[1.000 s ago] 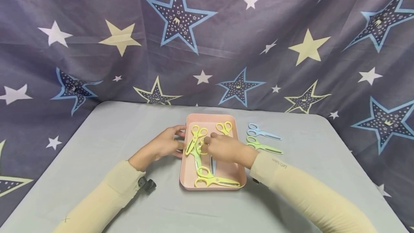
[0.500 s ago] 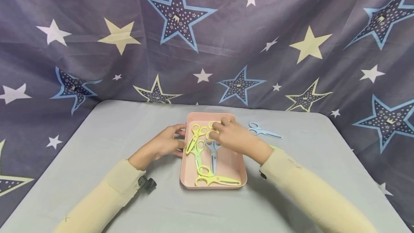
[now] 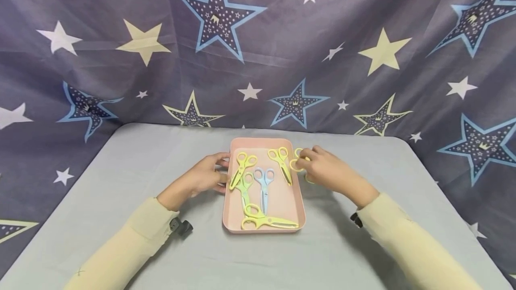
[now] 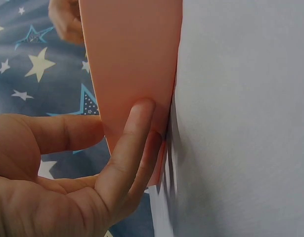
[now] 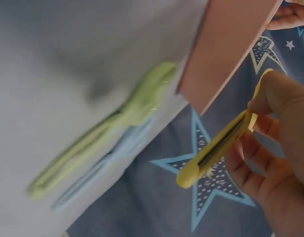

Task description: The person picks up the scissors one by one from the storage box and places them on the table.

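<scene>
My left hand (image 3: 204,175) holds the left wall of a pink tray (image 3: 299,200), fingers on the outside and thumb at the rim (image 4: 67,132). Inside lie yellow scissors at the upper left (image 3: 240,170), upper right (image 3: 281,165) and bottom (image 3: 270,222), plus green scissors (image 3: 243,188) and blue scissors (image 3: 264,187). Just past the tray's right wall, my right hand (image 3: 324,170) pinches another pair of yellow scissors (image 5: 223,143), raised off the table. Its loops show in the head view; the rest is mostly behind the hand.
Green scissors (image 5: 134,101) and blue scissors (image 5: 109,158) lie side by side on the grey table (image 3: 193,245), right of the tray, largely hidden by my right hand in the head view. A star-patterned cloth (image 3: 258,66) hangs behind the table.
My right hand has moved from over the tray's middle to beyond its right wall, taking one pair of yellow scissors along. The blue scissors inside are uncovered. The left hand stays put.
</scene>
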`<control>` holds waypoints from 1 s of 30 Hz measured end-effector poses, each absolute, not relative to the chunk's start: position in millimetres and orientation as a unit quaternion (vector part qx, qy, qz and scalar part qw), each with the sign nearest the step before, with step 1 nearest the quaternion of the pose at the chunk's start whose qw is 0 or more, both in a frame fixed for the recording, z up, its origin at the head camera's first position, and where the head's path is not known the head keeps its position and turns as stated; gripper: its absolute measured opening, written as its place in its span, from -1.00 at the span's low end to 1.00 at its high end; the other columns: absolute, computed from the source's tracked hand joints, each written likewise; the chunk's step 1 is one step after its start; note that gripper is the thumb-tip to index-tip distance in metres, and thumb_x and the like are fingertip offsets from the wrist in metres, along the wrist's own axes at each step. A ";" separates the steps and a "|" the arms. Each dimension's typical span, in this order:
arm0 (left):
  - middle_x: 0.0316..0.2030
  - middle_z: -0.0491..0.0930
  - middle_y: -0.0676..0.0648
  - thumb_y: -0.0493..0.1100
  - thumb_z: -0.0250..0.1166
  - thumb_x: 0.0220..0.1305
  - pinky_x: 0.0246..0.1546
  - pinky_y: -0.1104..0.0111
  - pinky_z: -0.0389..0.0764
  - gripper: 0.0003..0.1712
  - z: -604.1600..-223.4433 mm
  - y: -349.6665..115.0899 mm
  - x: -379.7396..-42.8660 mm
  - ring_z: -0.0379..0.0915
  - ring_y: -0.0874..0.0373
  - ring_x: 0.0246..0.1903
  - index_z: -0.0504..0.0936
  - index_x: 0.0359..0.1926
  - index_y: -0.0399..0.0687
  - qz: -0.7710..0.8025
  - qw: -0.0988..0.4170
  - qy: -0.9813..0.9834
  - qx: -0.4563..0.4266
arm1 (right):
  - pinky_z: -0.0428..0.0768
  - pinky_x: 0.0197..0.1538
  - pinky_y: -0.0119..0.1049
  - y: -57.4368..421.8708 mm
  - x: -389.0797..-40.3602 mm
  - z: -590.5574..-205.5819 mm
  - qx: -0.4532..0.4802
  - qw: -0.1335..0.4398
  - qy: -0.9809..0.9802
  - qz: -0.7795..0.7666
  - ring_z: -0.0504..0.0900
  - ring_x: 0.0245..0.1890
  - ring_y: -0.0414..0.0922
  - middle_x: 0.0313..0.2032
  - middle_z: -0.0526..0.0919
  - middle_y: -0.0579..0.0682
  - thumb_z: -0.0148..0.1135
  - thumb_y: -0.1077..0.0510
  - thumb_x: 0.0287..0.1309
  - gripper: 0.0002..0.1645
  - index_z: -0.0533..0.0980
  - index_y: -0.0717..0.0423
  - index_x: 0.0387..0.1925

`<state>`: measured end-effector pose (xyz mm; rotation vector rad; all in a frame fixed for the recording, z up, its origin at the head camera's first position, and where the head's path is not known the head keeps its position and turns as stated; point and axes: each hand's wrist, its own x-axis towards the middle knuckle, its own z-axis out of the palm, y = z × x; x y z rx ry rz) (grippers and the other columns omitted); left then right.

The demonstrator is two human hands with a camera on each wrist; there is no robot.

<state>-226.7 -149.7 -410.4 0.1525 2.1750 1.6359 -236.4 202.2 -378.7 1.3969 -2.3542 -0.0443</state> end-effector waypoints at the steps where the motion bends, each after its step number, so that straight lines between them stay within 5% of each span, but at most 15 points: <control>1: 0.29 0.21 -0.41 -0.52 0.19 0.21 -0.21 0.15 0.86 -0.08 -409.9 -149.8 -226.6 0.65 -0.18 -0.20 0.07 0.57 -0.30 0.587 0.207 0.781 0.054 | 0.68 -0.24 -0.19 207.3 -235.8 -381.0 0.502 0.195 -0.843 -0.004 0.56 -0.30 0.05 -0.16 0.66 0.07 0.45 0.44 -0.20 -0.58 0.67 0.09 -0.20; 12: 0.30 0.18 -0.41 -0.53 0.17 0.24 -0.19 0.15 0.86 -0.10 -408.1 -149.3 -226.2 0.62 -0.21 -0.15 0.05 0.57 -0.31 0.589 0.212 0.778 0.054 | 0.75 -0.15 -0.19 239.0 -222.4 -397.0 0.496 0.119 -0.859 0.039 0.61 -0.21 0.00 -0.13 0.66 -0.02 0.29 0.50 -0.13 -0.56 0.67 0.01 -0.23; 30: 0.30 0.18 -0.42 -0.54 0.16 0.24 -0.18 0.14 0.86 -0.10 -407.9 -149.0 -225.8 0.61 -0.19 -0.14 0.05 0.57 -0.31 0.595 0.213 0.773 0.054 | 0.71 -0.17 -0.25 245.2 -205.2 -418.2 0.530 0.059 -0.846 0.012 0.58 -0.20 -0.07 -0.11 0.68 -0.09 0.42 0.40 -0.09 -0.63 0.66 -0.07 -0.25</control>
